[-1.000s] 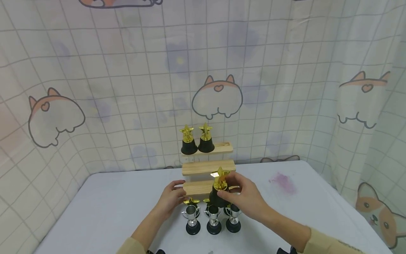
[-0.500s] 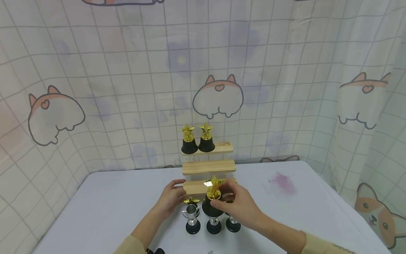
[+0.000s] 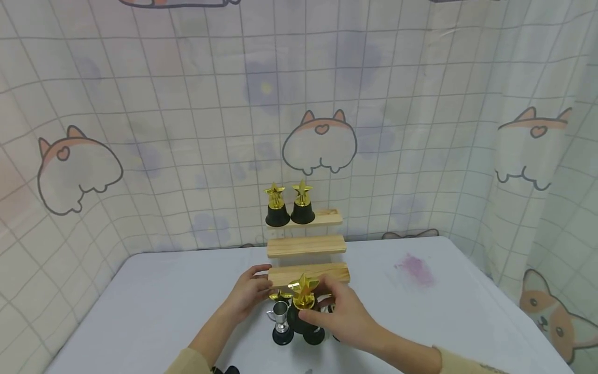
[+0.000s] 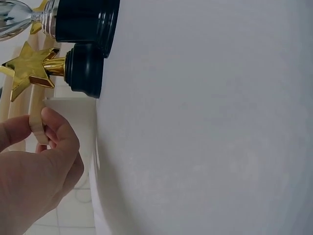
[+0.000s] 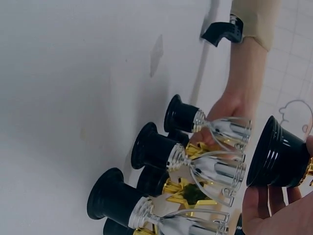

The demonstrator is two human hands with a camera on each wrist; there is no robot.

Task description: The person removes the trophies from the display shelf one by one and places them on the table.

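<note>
Gold star trophy (image 3: 302,296) w/ black base sits centre-low in the head view, lifted clear of the worktop (image 3: 154,301), held above the silver cup trophies (image 3: 282,322). Right hand (image 3: 338,314) grips it, fingers curled round stem and base; the right wrist view shows the base off the surface. Left hand (image 3: 249,293), just left of it, pinches the left end of the lowest step of the wooden stepped shelf (image 3: 308,272) btwn thumb and fingers. Two more star trophies (image 3: 289,205) stand on the top step, upper centre. Another star trophy (image 4: 54,68) stands beside the shelf in the left wrist view.
</note>
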